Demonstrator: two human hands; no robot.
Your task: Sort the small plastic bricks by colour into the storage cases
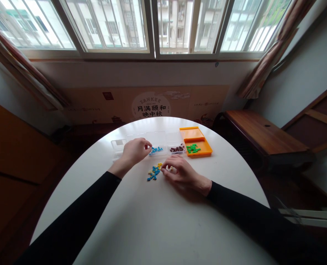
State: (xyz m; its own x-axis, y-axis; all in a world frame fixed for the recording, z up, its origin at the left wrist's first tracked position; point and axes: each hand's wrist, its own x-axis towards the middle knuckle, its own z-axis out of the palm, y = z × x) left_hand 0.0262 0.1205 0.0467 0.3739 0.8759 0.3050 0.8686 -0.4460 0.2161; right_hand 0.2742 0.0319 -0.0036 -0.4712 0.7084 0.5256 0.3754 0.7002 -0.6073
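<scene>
A small heap of blue and yellow pieces [154, 172] lies on the round white table [152, 221]. My right hand [180, 171] rests beside the heap, fingertips pinching a yellow piece at its right edge. My left hand [134, 151] hovers at the clear box [157, 144] that holds blue pieces, fingers pinched together by its near rim; whether they hold a piece I cannot tell. A second clear box [176, 146] holds dark red pieces. An orange tray [199, 141] holds green pieces.
More clear boxes [118, 144] stand left of my left hand. A wooden bench [263, 134] stands to the right of the table, and a printed cardboard panel [152, 105] leans against the wall under the window.
</scene>
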